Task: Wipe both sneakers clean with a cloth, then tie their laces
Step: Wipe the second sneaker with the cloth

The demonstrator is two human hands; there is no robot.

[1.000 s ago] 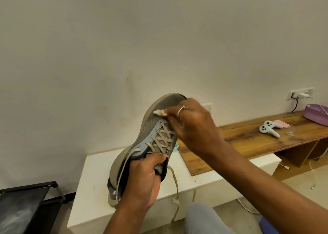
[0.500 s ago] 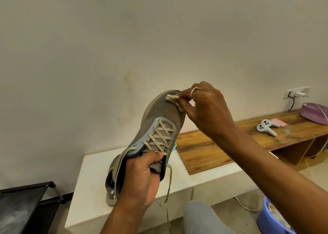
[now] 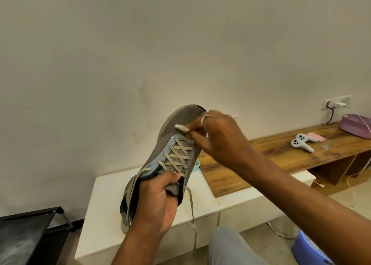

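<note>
A grey-brown sneaker (image 3: 176, 128) with beige laces is held up in the air, toe pointing up and away. My left hand (image 3: 154, 202) grips it at the tongue and collar. Its laces are untied and a loose end (image 3: 191, 206) hangs down. My right hand (image 3: 218, 140) pinches a small white cloth (image 3: 181, 127) and presses it on the mesh toe area just above the laces. Only this one sneaker is in view.
A white low cabinet (image 3: 106, 200) stands below the shoe, with a wooden bench (image 3: 281, 154) to its right carrying white controllers (image 3: 301, 144) and a purple box (image 3: 355, 128). A black rack (image 3: 30, 234) is at lower left, a blue basin (image 3: 313, 250) at lower right, my knee (image 3: 228, 246) at the bottom.
My right hand with the cloth went up to the toe tip half a second ago and has now come back down to the mesh above the laces. The left hand keeps its grip.
</note>
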